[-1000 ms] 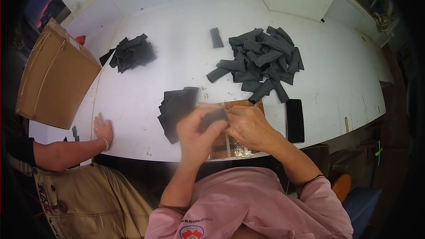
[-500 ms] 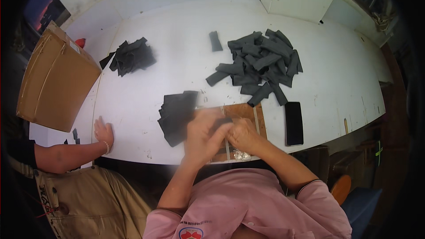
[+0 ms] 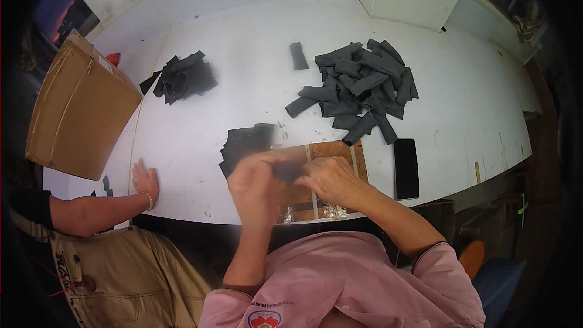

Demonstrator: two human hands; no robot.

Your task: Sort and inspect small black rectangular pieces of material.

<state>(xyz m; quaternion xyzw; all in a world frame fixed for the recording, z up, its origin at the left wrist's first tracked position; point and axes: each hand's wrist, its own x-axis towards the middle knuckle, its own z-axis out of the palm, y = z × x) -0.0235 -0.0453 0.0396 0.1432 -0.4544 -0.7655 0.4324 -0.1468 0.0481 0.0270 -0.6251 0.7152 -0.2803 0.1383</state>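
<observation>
- At the near edge of the white table point(image 3: 243, 42), left hand point(image 3: 258, 185) and right hand point(image 3: 331, 179) both pinch a small dark fabric piece point(image 3: 286, 172) above a brown wooden board point(image 3: 331, 152).
- Far half stays roomy.
- Fingers blurred, grip detail hard to tell.

Hands point(image 3: 291, 176) seemingly grip dark strip point(image 3: 287, 172).

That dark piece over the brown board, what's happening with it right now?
A person in a pink shirt holds a dark piece between the left hand and right hand, just above a brown board at the white table's near edge. A flat black stack lies beside it, a heap of grey pieces farther back. A co-worker's hand rests flat on the table to the left.
</observation>
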